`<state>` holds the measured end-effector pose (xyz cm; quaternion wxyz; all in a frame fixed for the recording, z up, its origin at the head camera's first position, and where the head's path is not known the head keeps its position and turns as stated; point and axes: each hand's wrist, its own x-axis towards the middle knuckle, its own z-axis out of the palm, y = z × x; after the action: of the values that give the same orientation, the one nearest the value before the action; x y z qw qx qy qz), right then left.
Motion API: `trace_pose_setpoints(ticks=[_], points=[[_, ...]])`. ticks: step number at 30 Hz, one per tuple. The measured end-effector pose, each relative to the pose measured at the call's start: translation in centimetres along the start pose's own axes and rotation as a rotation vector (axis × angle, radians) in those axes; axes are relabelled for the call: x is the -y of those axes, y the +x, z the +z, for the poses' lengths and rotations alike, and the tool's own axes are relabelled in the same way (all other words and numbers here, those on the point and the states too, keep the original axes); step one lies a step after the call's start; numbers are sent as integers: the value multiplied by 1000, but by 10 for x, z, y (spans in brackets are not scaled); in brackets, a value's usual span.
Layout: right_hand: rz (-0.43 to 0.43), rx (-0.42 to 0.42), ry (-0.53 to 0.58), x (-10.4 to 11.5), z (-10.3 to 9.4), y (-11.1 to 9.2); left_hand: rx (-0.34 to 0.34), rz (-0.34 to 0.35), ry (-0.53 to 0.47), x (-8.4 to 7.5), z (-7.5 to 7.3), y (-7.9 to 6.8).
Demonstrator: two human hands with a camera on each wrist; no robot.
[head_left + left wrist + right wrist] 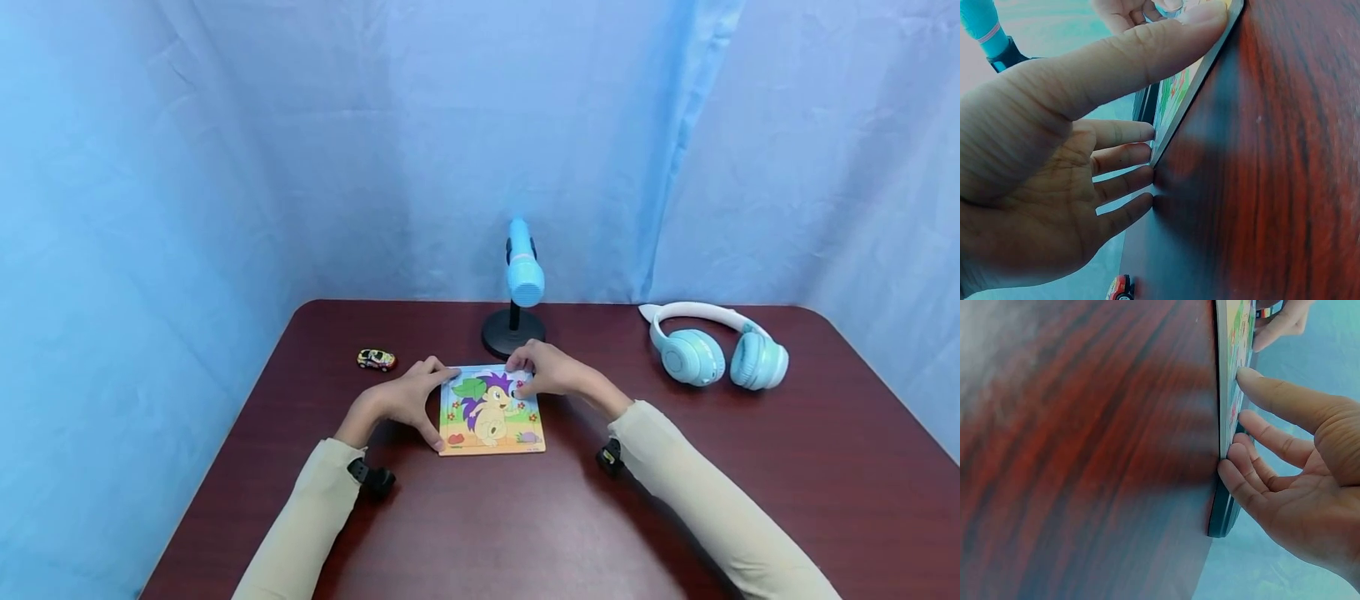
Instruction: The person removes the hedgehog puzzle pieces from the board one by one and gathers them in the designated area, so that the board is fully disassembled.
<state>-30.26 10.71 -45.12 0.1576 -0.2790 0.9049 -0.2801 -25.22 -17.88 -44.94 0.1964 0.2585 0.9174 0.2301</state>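
A square picture puzzle (492,414) lies flat on the table in the head view, showing a cartoon hedgehog with purple spines and a green leaf. My left hand (408,398) is spread along its left side. The left thumb (1204,15) rests at the near corner, and the outstretched fingers (1124,159) touch the far end of that side. At the far right corner is my right hand (553,371), its thumb (1250,378) touching the picture face. Loosely bent right fingers (1241,478) reach the board's edge. The palm hides part of that corner.
Just behind the puzzle a light blue microphone (525,279) stands on a round black base (497,333). A small toy car (376,359) sits to the left. Cat-ear headphones (693,358) lie at the back right. Blue curtains (465,150) surround the dark red table (480,533).
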Motion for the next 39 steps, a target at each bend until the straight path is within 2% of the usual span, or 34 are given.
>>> trace_pose_setpoints(ticks=[6, 11, 16, 23, 30, 39], points=[[-18, 24, 11, 3, 4, -1, 1, -9, -9, 0, 3, -4], [24, 5, -19, 8, 5, -1, 4, 6, -33, 0, 2, -6], [29, 23, -50, 11, 3, 1, 10, 23, -33, 0, 2, -6], [52, 58, -20, 11, -1, 4, 7, 29, -33, 0, 1, -5], [36, 61, -22, 9, -3, 6, 2, 24, -30, -1, -4, -5], [17, 64, -5, 8, -2, 9, 12, 9, -21, -1, -4, -4]])
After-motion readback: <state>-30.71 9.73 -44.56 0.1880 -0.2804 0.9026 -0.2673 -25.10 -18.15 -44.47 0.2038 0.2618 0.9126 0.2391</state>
